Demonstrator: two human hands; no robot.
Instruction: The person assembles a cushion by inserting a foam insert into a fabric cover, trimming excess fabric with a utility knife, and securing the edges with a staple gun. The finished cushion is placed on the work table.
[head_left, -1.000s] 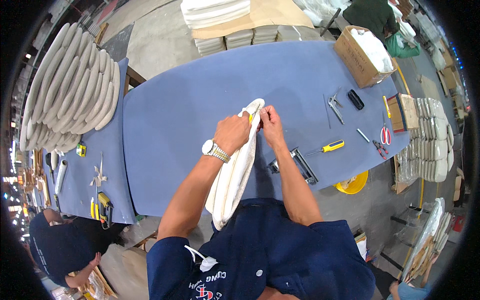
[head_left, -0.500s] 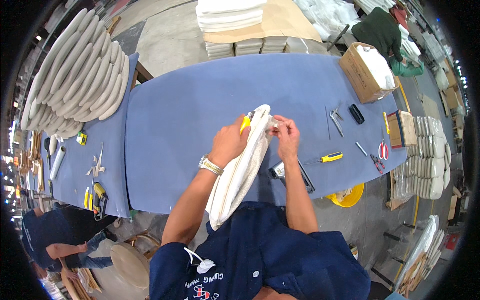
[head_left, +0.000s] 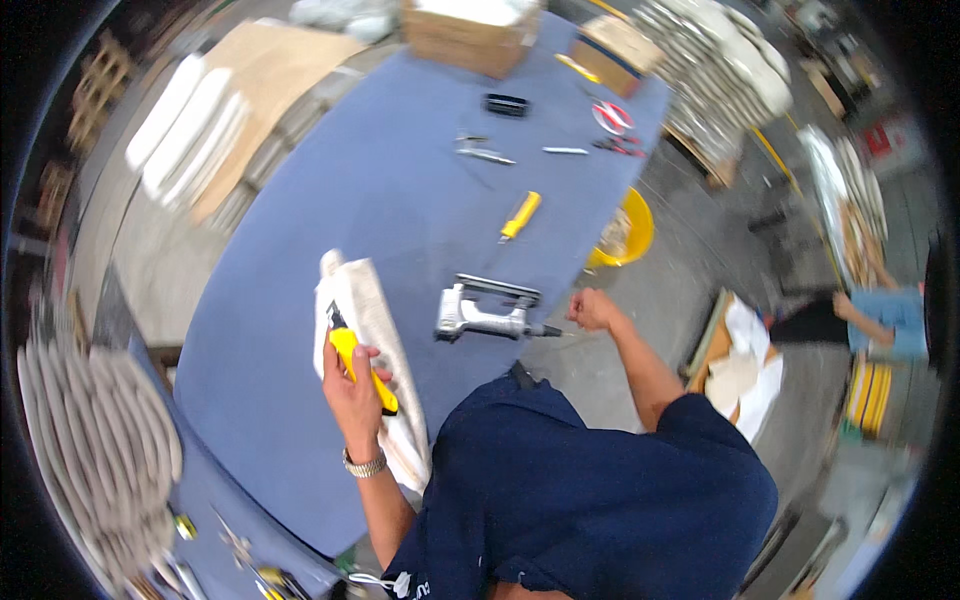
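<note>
Since the earlier frames the right hand [head_left: 592, 308] has come off the white padded piece [head_left: 368, 345] and swung out to the right, past the near edge of the bench [head_left: 400, 200], while the view itself has turned, so the blue top now runs up toward the far right. The right hand is closed into a fist; whether it pinches anything cannot be told.

The left hand [head_left: 352, 385] is closed around a yellow-handled utility knife [head_left: 360, 368], its dark tip pointing to the far side and lying against the padded piece. That long white piece lies across the near edge of the bench, just left of the person's dark blue shirt.

Just right of the padded piece a grey staple gun [head_left: 485, 312] rests on the bench, between the two hands. Farther off lie a yellow-handled tool [head_left: 521, 215], some small metal tools [head_left: 485, 152] and red-handled scissors [head_left: 612, 117]. A cardboard box [head_left: 470, 30] stands at the far end. A yellow bucket [head_left: 625, 228] sits on the floor just beyond the right edge. Stacks of white padded pieces [head_left: 100, 450] fill the near left.
</note>
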